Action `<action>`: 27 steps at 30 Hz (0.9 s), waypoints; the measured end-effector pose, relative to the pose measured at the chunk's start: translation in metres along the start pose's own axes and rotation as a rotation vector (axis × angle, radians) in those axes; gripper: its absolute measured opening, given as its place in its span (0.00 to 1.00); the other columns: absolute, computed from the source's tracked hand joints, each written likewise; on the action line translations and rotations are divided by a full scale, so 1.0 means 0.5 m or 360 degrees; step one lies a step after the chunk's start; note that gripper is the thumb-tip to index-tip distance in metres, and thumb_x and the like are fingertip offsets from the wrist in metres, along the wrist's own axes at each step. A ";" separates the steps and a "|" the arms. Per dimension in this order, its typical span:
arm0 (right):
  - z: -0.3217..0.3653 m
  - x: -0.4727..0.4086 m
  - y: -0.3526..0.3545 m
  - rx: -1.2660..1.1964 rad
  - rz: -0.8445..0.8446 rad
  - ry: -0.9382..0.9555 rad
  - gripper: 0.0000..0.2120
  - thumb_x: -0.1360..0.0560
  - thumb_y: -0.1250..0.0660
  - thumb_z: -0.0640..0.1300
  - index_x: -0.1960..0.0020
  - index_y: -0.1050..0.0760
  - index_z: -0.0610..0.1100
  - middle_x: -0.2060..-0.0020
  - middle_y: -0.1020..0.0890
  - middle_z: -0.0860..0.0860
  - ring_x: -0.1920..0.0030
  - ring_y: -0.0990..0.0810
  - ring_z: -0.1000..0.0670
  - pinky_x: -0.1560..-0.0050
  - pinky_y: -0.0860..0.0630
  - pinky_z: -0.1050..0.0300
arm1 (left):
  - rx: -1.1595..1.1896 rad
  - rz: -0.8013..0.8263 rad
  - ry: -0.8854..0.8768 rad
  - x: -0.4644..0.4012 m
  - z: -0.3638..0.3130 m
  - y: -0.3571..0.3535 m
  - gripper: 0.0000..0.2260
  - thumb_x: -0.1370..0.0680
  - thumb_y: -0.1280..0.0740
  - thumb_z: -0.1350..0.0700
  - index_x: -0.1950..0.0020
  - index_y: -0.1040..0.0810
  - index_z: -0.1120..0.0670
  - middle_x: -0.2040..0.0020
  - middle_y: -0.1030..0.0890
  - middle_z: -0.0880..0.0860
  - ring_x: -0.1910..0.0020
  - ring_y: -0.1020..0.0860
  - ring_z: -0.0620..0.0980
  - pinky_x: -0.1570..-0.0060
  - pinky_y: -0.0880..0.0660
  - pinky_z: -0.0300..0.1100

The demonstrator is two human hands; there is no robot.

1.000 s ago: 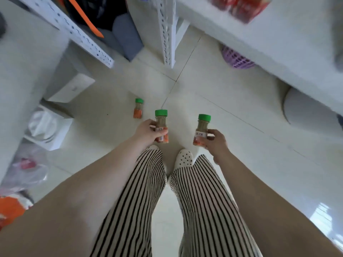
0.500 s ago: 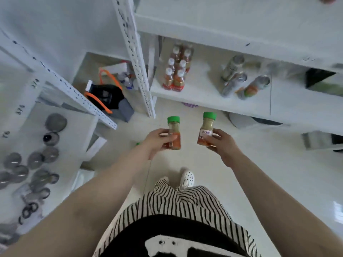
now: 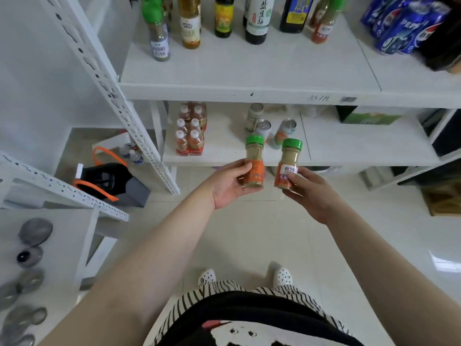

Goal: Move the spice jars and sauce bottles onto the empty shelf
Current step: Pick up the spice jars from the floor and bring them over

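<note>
Bottles [image 3: 254, 18] on shelf [image 3: 249, 68], cans [image 3: 284, 129] below

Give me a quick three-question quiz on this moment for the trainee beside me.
1. True or false: the left hand holds a spice jar with a green cap.
2. Which shelf carries the tall sauce bottles? A the upper shelf; B the lower shelf; C the floor.
3. Fill in: the jar in the right hand has a ___ cap.

Key: 1 true, left jar. 2 A. 3 green, right jar.
</note>
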State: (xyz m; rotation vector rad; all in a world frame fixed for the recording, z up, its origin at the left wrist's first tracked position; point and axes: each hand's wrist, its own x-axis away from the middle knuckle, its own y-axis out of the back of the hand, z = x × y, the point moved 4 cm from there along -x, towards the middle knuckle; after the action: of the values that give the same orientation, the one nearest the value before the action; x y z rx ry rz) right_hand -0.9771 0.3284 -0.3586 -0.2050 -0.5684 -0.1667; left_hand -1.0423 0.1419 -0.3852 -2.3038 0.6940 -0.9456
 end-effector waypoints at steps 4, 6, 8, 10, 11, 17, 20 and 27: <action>0.077 -0.014 0.068 -0.0056 0.0013 0.0115 0.12 0.24 0.34 0.41 0.41 0.23 0.43 0.48 0.19 0.44 0.47 0.20 0.47 0.38 0.25 0.51 | -0.0085 0.0035 -0.0144 -0.053 -0.035 -0.099 0.15 0.19 0.41 0.61 0.33 0.29 0.60 0.43 0.21 0.59 0.43 0.22 0.55 0.42 0.24 0.54; 0.118 -0.026 0.111 -0.0069 0.0036 0.0172 0.12 0.24 0.34 0.41 0.41 0.23 0.42 0.49 0.18 0.44 0.49 0.19 0.47 0.40 0.24 0.52 | -0.0077 0.0047 -0.0232 -0.087 -0.051 -0.147 0.15 0.19 0.42 0.61 0.33 0.30 0.60 0.44 0.20 0.58 0.44 0.21 0.54 0.42 0.25 0.52; 0.161 -0.040 0.158 -0.0053 0.0077 0.0225 0.13 0.25 0.33 0.41 0.40 0.24 0.42 0.49 0.18 0.44 0.49 0.18 0.47 0.40 0.24 0.52 | -0.0008 0.0075 -0.0288 -0.127 -0.064 -0.197 0.14 0.19 0.44 0.60 0.34 0.29 0.59 0.46 0.19 0.57 0.46 0.20 0.53 0.43 0.24 0.50; 0.202 -0.056 0.207 -0.0024 0.0118 0.0262 0.13 0.24 0.33 0.42 0.40 0.23 0.42 0.49 0.17 0.45 0.49 0.18 0.47 0.40 0.25 0.52 | 0.0113 0.0046 -0.0311 -0.166 -0.074 -0.248 0.13 0.18 0.46 0.58 0.37 0.29 0.59 0.46 0.20 0.57 0.48 0.20 0.53 0.49 0.21 0.47; 0.222 -0.064 0.231 -0.0025 0.0143 0.0275 0.12 0.24 0.33 0.41 0.41 0.23 0.43 0.49 0.17 0.45 0.49 0.18 0.47 0.40 0.25 0.53 | 0.0150 0.0001 -0.0332 -0.186 -0.079 -0.273 0.12 0.18 0.47 0.57 0.40 0.28 0.58 0.47 0.21 0.57 0.49 0.20 0.53 0.53 0.20 0.46; 0.336 -0.105 0.344 0.0005 0.0261 0.0314 0.12 0.24 0.33 0.41 0.41 0.23 0.42 0.50 0.17 0.44 0.49 0.19 0.47 0.39 0.25 0.52 | -0.0096 -0.0342 -0.0563 -0.276 -0.119 -0.403 0.03 0.22 0.36 0.57 0.50 0.26 0.54 0.57 0.21 0.54 0.66 0.22 0.49 0.65 0.25 0.40; 0.381 -0.126 0.375 0.0030 0.0288 0.0330 0.11 0.24 0.33 0.40 0.42 0.23 0.42 0.49 0.18 0.43 0.48 0.19 0.46 0.38 0.25 0.51 | -0.0239 -0.0539 -0.0606 -0.303 -0.143 -0.423 0.09 0.24 0.33 0.61 0.46 0.25 0.53 0.56 0.22 0.53 0.60 0.23 0.49 0.56 0.27 0.43; 0.467 -0.193 0.412 0.0093 0.0273 0.0393 0.14 0.26 0.30 0.40 0.41 0.23 0.42 0.56 0.16 0.48 0.55 0.19 0.51 0.42 0.24 0.55 | -0.0572 -0.0650 -0.0783 -0.364 -0.232 -0.435 0.13 0.24 0.32 0.60 0.41 0.24 0.55 0.56 0.19 0.50 0.59 0.21 0.46 0.49 0.25 0.40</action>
State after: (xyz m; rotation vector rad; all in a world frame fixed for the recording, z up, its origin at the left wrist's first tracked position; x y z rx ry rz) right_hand -1.1340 0.5924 -0.2493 -0.1726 -0.3080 -0.0082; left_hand -1.1873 0.3795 -0.2574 -2.9136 0.1946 -0.3894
